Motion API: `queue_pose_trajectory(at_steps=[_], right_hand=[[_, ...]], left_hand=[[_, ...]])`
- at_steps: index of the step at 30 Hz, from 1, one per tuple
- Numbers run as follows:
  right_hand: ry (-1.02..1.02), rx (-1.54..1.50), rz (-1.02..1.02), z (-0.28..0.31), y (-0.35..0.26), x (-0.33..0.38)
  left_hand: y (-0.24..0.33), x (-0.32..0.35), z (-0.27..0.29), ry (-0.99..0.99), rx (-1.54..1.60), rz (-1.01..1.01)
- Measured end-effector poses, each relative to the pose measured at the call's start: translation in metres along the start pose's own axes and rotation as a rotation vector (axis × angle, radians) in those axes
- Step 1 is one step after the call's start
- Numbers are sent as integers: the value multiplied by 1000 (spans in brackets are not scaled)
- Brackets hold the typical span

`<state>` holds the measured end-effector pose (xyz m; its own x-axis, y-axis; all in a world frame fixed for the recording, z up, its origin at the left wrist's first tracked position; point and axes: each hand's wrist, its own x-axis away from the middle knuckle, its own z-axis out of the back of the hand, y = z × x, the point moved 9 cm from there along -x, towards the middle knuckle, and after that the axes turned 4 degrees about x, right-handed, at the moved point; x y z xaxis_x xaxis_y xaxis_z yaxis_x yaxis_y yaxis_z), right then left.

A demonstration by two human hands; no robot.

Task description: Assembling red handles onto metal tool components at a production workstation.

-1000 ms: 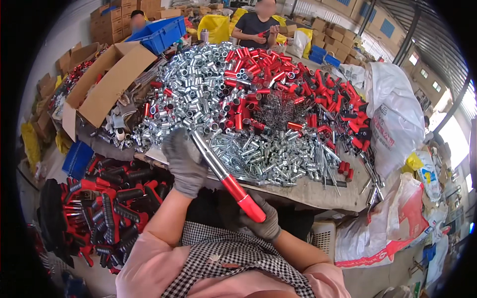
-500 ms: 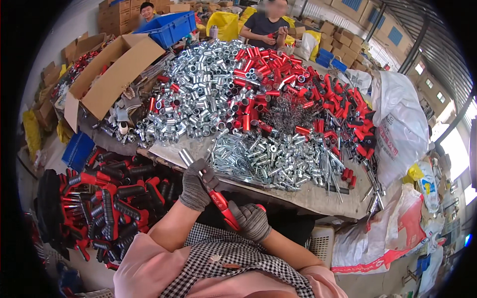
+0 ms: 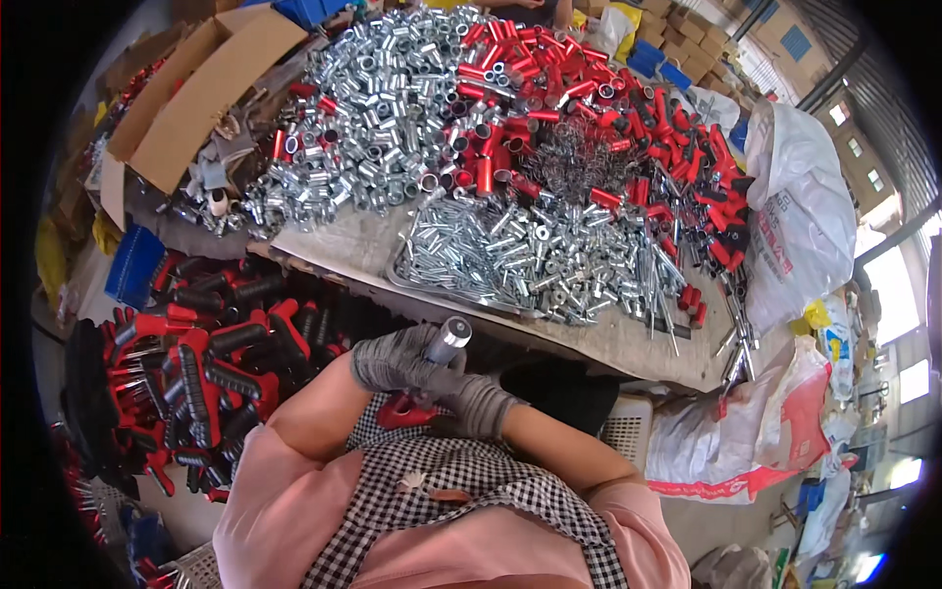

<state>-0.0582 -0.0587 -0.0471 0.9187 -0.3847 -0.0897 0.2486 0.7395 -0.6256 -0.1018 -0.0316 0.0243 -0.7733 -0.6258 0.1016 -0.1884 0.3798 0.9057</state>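
Close to my chest, I hold a red tubular hand tool [image 3: 402,412] with a silver metal sleeve [image 3: 450,339] on its upper end. The sleeve's round end faces up, toward the table. My left hand [image 3: 397,360], in a grey glove, is closed around the tool below the sleeve. My right hand [image 3: 474,402], gloved too, presses against the left with its fingers closed on the tool. Both hands cover most of the tool's middle; the red part shows below them.
The table [image 3: 358,250] carries heaped silver sleeves [image 3: 378,108], red tubes [image 3: 510,147], springs [image 3: 574,157] and metal pins [image 3: 456,245]. Red-and-black handled tools [image 3: 211,368] pile up at the left. A white sack [image 3: 800,216] stands right, an open carton [image 3: 186,98] far left.
Both hands have come together nearer my chest. The tool has turned from lying slantwise, so its silver end now points up toward the view. My view has tipped downward.
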Motion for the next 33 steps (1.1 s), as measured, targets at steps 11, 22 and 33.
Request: queue_pose_trajectory(at_steps=[11,22,33], right_hand=[[347,-23,-421,203,29,60],[201,23,-471,217,58,28],[-15,277,-512,203,72,-42]], left_hand=[[-42,-6,24,128,-145,-48],[-9,-11,27,105,24,-106],[2,0,43,348,-311,-424]])
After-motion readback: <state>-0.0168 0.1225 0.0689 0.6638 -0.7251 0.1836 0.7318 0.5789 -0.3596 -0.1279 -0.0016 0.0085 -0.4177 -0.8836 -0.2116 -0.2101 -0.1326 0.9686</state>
